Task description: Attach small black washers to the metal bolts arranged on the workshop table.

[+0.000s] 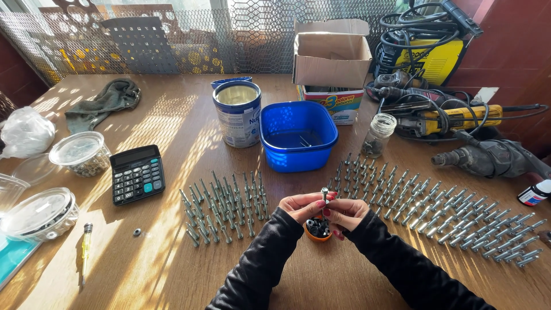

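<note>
Metal bolt (325, 194) is held upright between fingertips of left hand (303, 206) and right hand (345, 212) | both pinched closed on it | above small orange cup (317, 229) of nuts | bolt rows (227, 208) lie beside on wooden table (172, 132).

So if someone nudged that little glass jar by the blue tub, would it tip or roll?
The jar stands upright, taller than wide, so a push near its top might tip it. The dark bits low inside probably steady it a little. It looks round, so on its side it would likely roll across the table, and being glass, it could crack against the tools nearby.
</note>
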